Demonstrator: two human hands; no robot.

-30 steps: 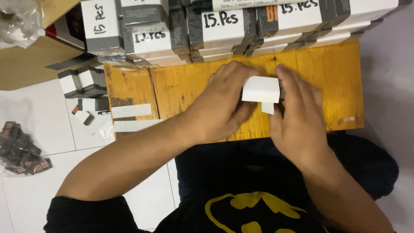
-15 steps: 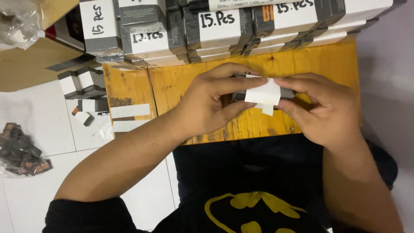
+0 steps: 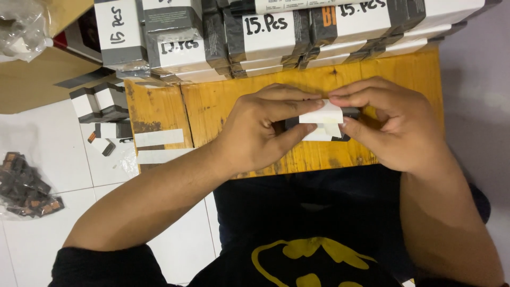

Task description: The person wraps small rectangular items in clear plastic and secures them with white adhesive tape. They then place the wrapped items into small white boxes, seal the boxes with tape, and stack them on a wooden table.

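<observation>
My left hand (image 3: 260,127) and my right hand (image 3: 390,125) both grip one small box (image 3: 325,118), white on top with dark ends, just above a wooden board (image 3: 223,106). My left thumb and fingers pinch its left side. My right fingers hold its right side and top edge. A loose white flap or label hangs at the box's underside. Much of the box is hidden by my fingers.
Stacks of white-and-grey boxes with handwritten labels (image 3: 265,32) line the board's far edge. Smaller boxes (image 3: 101,103) lie on the white tiled floor at left. Two white strips (image 3: 158,138) sit on the board's left end. A clear bag of dark parts (image 3: 24,186) lies at far left.
Both hands have shifted and turned the small box. My right hand moved from covering it to holding its right end. The dark ends now show.
</observation>
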